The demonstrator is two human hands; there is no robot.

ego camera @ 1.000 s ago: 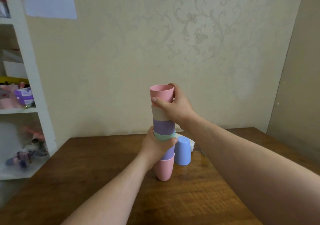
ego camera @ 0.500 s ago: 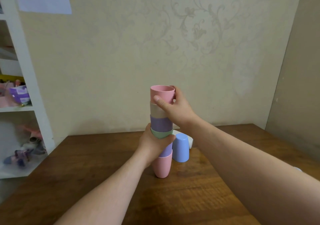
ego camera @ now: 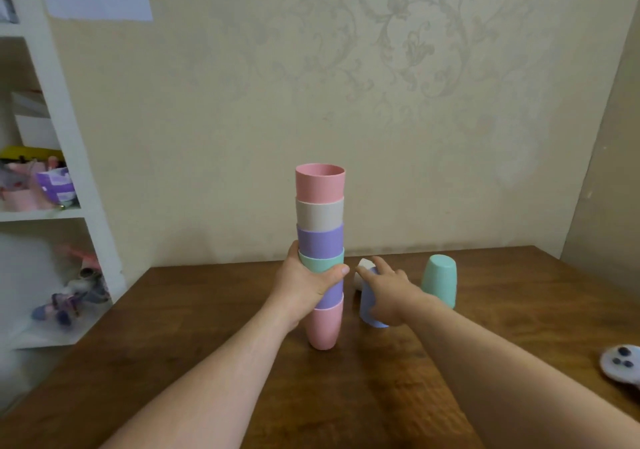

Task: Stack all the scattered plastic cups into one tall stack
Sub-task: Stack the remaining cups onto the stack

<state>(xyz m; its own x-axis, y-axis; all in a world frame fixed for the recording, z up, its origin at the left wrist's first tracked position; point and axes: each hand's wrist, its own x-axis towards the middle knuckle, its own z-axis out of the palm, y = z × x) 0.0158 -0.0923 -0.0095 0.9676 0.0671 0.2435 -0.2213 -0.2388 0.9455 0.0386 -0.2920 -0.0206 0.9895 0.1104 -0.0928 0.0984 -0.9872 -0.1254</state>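
A tall stack of cups (ego camera: 320, 213) stands on the wooden table (ego camera: 207, 327): pink on top, then beige, purple, green, purple, and pink at the bottom. My left hand (ego camera: 304, 284) is wrapped around its middle. My right hand (ego camera: 388, 287) is low on the table to the right of the stack. Its fingers are spread over an upside-down blue cup (ego camera: 370, 313) without closing on it. A white cup (ego camera: 362, 270) is partly hidden just behind them. An upside-down green cup (ego camera: 439, 280) stands further right.
A white shelf unit (ego camera: 69, 137) with clutter stands left of the table. A pale game controller (ego camera: 621, 362) lies near the table's right edge. The wall runs close behind the cups.
My right hand has let go of the top pink cup and dropped down right onto the blue cup. My left hand stays on the stack. The view has shifted, which reveals the green cup.
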